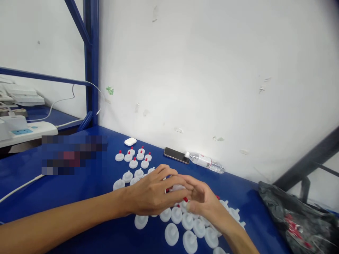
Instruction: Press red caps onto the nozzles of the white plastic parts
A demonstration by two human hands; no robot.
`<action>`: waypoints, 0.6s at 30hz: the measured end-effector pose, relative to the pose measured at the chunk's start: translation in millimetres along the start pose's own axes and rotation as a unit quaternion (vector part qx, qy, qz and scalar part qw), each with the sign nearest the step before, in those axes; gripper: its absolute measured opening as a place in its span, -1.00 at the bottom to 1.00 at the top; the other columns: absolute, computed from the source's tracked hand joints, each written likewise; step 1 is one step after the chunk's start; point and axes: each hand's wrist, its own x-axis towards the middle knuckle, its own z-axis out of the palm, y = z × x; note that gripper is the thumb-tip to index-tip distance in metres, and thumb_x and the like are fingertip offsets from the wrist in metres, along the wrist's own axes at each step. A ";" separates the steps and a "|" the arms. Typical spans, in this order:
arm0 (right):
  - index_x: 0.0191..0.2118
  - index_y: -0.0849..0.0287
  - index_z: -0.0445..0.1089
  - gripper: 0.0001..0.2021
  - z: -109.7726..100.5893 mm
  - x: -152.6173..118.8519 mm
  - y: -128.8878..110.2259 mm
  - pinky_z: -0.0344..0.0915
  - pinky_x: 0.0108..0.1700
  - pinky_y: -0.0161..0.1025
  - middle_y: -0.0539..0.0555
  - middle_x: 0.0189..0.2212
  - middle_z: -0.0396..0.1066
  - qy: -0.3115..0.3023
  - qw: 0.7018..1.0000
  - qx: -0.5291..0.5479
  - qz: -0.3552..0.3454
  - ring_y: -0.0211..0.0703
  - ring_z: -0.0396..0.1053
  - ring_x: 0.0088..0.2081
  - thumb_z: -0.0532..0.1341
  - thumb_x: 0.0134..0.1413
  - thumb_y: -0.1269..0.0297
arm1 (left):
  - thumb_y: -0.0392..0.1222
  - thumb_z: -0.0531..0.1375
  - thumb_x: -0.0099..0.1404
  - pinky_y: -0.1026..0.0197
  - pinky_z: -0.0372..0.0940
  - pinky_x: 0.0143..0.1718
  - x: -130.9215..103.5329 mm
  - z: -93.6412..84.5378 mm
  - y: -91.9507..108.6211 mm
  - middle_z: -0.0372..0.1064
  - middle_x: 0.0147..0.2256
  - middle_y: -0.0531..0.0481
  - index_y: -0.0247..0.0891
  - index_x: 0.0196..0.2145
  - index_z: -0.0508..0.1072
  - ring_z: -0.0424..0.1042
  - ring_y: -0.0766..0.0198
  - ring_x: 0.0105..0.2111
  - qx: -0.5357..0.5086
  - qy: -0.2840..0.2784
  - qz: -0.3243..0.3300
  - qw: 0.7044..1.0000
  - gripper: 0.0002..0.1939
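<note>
My left hand (155,194) is closed, its fingers curled round a white plastic round cap with a short nozzle (178,188), only partly visible. Meeting it from the right, my right hand (208,203) is also closed, with a small red tip (185,199) at its thumb. Whether that tip touches the white cap is hidden by the fingers. Below and between the hands lie many similar white caps (171,234), nozzles up and bare. Farther back, a group of white caps (133,163) stands with red tips on their nozzles.
Along the wall lie a white case (130,141), a phone (176,155) and a water bottle (205,162) on the blue table (87,225). A black plastic bag with red pieces (299,222) sits at the right. A power strip (29,132) and cables are at the left.
</note>
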 end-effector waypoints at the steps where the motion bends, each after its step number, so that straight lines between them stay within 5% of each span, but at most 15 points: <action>1: 0.13 -0.01 0.46 -0.41 -2.1 -0.4 0.2 0.39 -0.04 -0.17 0.07 -0.10 0.53 0.013 1.000 0.005 -0.006 -0.04 0.48 -0.08 0.50 -0.04 -0.01 | -0.44 0.18 0.32 0.00 0.32 -0.13 -0.3 -0.9 -2.4 0.46 -0.06 -0.19 -0.32 0.01 0.42 0.36 0.04 -0.10 0.007 0.000 -0.009 1.000 -0.69; 6: 0.12 0.01 0.42 -0.55 -18.1 -3.3 -0.9 0.38 -0.11 -0.18 0.18 0.01 0.52 0.157 0.986 -0.038 -0.035 -0.04 0.51 -0.11 0.28 0.24 -0.11 | -0.42 0.16 0.35 0.01 0.34 -0.05 -4.9 -4.2 -25.9 0.45 -0.04 -0.16 -0.24 0.12 0.35 0.35 0.08 -0.08 0.038 -0.013 -0.104 0.994 -0.60; 11: -0.01 0.06 0.48 -0.60 -30.5 -3.8 -2.4 0.34 -0.30 -0.27 0.12 -0.13 0.53 0.308 0.950 -0.038 -0.045 -0.15 0.45 -0.29 0.32 0.19 -0.11 | -0.40 0.08 0.38 -0.03 0.33 0.03 -9.5 -14.5 -59.1 0.43 -0.03 -0.15 -0.21 0.04 0.36 0.35 0.06 -0.03 0.053 -0.047 -0.230 0.970 -0.69; 18: -0.09 0.10 0.50 -0.60 -34.1 -3.1 -3.3 0.27 -0.44 -0.30 0.07 -0.26 0.47 0.331 0.941 -0.046 -0.046 -0.21 0.38 -0.43 0.36 0.13 -0.11 | -0.22 0.14 0.34 0.09 0.38 -0.24 -18.0 -36.8 -87.6 0.45 -0.22 -0.05 -0.16 0.02 0.35 0.47 0.08 -0.24 0.070 -0.140 -0.338 0.928 -0.71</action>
